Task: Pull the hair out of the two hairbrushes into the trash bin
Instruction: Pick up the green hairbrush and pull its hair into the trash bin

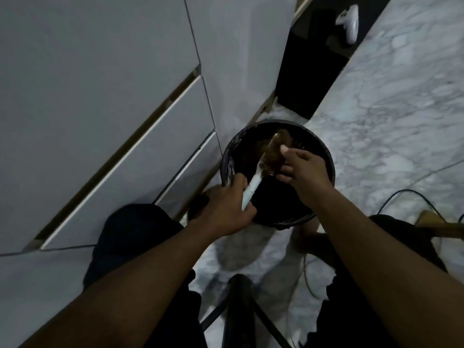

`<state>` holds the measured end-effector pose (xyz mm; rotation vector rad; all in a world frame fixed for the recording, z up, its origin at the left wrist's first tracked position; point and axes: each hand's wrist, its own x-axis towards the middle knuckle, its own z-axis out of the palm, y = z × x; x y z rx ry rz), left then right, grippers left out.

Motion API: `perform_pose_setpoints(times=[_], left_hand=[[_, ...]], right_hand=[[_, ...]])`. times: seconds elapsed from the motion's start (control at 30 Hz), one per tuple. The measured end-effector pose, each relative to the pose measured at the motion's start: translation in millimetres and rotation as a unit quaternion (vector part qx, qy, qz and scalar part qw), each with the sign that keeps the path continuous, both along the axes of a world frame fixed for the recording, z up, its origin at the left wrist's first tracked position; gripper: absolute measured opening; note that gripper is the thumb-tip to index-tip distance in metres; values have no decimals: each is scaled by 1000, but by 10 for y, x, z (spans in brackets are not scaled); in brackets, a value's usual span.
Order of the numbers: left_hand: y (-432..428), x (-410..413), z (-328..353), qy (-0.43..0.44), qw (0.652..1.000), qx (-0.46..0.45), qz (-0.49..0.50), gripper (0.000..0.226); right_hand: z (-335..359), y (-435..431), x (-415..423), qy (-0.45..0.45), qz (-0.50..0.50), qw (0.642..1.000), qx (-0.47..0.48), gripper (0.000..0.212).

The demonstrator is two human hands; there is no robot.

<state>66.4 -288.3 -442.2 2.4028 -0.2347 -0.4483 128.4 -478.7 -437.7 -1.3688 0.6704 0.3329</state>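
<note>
A round black trash bin [324,156] with a dark liner stands on the marble floor beside the white cabinet. Over its opening I hold a hairbrush [253,184] with a pale handle, its head matted with brown hair [275,151]. My left hand [226,209] is closed around the handle at the bin's near left rim. My right hand [301,169] pinches the clump of hair on the brush head above the middle of the bin. A second hairbrush is not visible.
White cabinet drawers [113,146] fill the left side. A white game controller [349,21] lies on a dark surface at the top right. A black cable [401,194] and a wooden piece [442,227] lie on the floor at right. My knees flank the bin.
</note>
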Motion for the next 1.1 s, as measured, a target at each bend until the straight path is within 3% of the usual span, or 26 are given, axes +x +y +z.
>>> perform_pose_setpoints(times=[0.13,0.23,0.43,0.5,0.6,0.77,0.93,1.03,1.1], left_hand=[[-89,149,-210,100,993,-57,33,33],[-156,246,-345,214,960,-154,90,38],[-253,452,-505,292,919,-217,152,36],[-281,526,-572,293,909,-246,167,14],[-291,660,-665,267,917,-228,192,40],[-314,821,-719,228,931,-208,196,22],[-330,788,-779,167,956,-154,187,24],[-353,794,-787,155,961,-157,168,24],[-391,798,-783,151,963,-161,158,25]], right_hand=[[-337,-72,120,40,-28,996,77,41],[-495,-94,230,49,-21,997,47,35],[-588,-114,440,39,13,999,-14,9],[-580,-90,498,31,23,999,-28,12],[-563,-73,561,24,27,998,-42,18],[-543,-113,665,43,27,998,-20,21],[-558,-66,735,67,-5,998,-13,14],[-563,-39,752,34,36,998,-42,56],[-562,-5,753,-1,29,995,-94,58]])
